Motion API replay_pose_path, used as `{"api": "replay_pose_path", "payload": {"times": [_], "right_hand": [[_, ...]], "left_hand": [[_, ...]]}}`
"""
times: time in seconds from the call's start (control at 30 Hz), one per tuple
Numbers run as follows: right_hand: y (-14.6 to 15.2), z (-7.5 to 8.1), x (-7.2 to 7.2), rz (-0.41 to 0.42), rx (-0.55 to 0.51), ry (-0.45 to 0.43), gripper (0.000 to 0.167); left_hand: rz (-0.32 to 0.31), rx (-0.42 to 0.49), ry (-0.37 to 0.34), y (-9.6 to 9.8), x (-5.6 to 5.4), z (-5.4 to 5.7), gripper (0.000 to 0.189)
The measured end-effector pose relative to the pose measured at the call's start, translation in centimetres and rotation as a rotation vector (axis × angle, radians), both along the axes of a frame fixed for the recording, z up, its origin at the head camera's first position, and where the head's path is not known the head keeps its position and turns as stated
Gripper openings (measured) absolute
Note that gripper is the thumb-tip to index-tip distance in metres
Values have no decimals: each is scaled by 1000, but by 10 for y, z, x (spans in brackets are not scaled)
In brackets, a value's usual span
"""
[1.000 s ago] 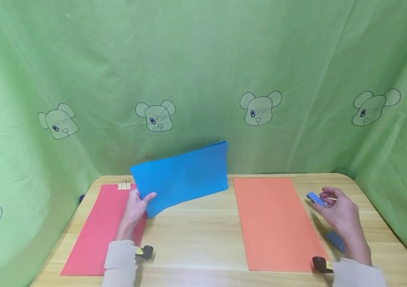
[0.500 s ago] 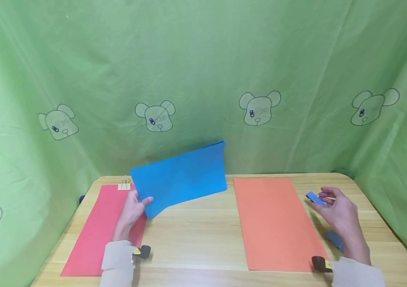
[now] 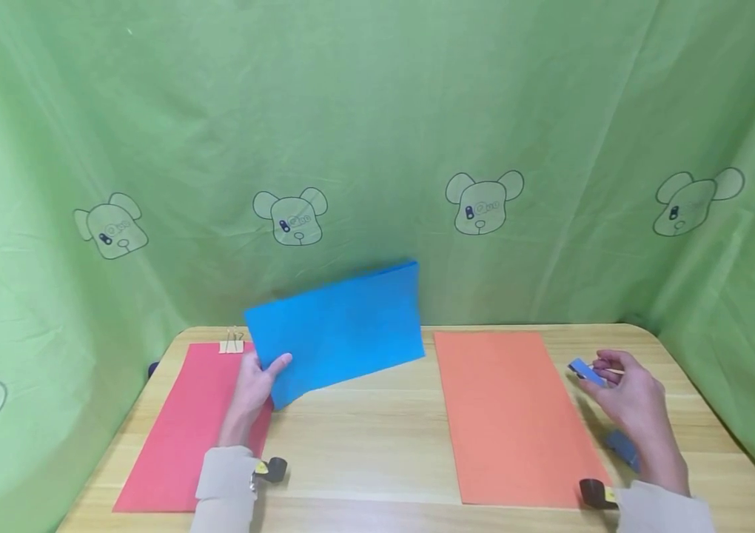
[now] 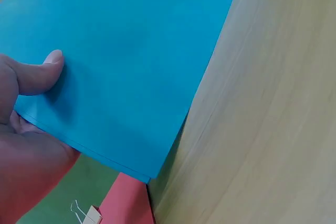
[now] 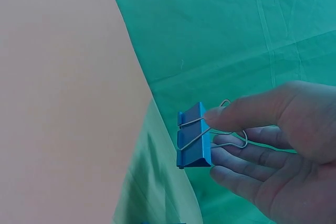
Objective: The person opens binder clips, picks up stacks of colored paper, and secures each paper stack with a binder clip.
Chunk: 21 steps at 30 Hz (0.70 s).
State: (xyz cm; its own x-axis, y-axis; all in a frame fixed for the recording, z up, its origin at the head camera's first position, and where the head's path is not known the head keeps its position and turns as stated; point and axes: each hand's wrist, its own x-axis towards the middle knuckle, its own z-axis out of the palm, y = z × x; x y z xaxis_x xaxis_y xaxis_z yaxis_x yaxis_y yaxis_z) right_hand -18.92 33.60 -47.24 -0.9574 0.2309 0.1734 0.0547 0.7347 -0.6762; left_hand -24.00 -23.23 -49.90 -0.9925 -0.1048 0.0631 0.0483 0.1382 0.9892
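Little has moved; raised left hand [image 3: 252, 386] pinches blue paper [image 3: 344, 326]; raised right hand [image 3: 636, 396] pinches blue clip [image 5: 197, 153].

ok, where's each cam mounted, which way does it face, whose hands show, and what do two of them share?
Head: on the head, facing forward and down at the table and green curtain; left hand, right hand and sleeves show.
Left wrist: on that wrist, facing the blue paper; only the left hand shows.
Right wrist: on that wrist, facing the blue clip; only the right hand shows.
Shared, head and left wrist: blue paper, red paper, pale clip.
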Motion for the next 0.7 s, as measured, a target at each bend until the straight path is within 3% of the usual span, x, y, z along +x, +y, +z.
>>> {"api": "replay_pose_path", "payload": {"times": [0.17, 0.7], "right_hand": [[2, 1, 3, -3, -15, -8, 65], [2, 2, 2, -18, -36, -17, 72]], "left_hand": [[-4, 13, 15, 1, 1, 1, 28], [-64, 9, -33, -1, 2, -4, 30]]}}
